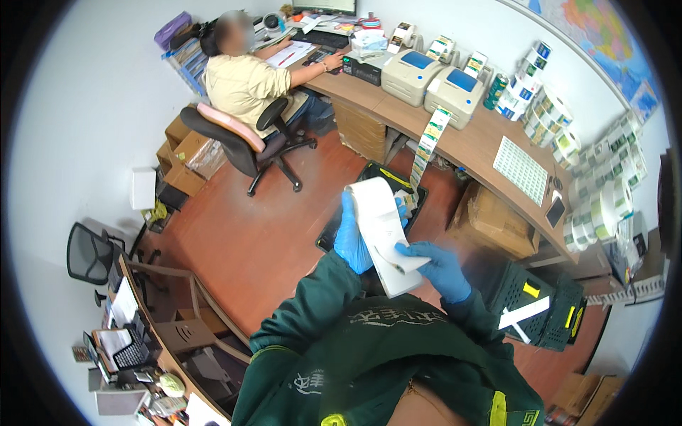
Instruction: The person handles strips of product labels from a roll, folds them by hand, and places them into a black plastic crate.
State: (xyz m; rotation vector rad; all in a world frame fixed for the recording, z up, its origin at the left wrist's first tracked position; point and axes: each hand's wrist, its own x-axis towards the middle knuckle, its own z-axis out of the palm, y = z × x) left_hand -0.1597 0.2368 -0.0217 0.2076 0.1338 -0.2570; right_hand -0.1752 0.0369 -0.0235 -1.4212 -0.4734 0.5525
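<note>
Holding a white strip of label backing paper (381, 234) up in front of the chest, both hands wear thin, smooth blue gloves; the left hand (353, 240) wraps its fingers around the strip's left edge near the curled upper end, closed on the paper, while the right hand (442, 268) pinches the lower right part between thumb and fingers; the paper is glossy and limp, curved over at the top like the start of a roll, with faint small marks along its face that are too blurred to make out. Dark green fabric sleeves (312, 305) run up from the lower edge to the gloves.

Below the strip, on the reddish-brown floor (263, 234), lies a black rectangular tray (334, 231) holding what may be small label pieces; a black plastic crate (540, 305) with yellow tags stands to the right. A curved wooden desk (469, 142) carries two boxy beige label printers (433, 82), one feeding a long printed strip downward, and many rolls of labels (604, 199) stacked along the wall. At the far end a seated person (245, 78) in a pale yellow shirt works at a keyboard on a black swivel chair (245, 142).
</note>
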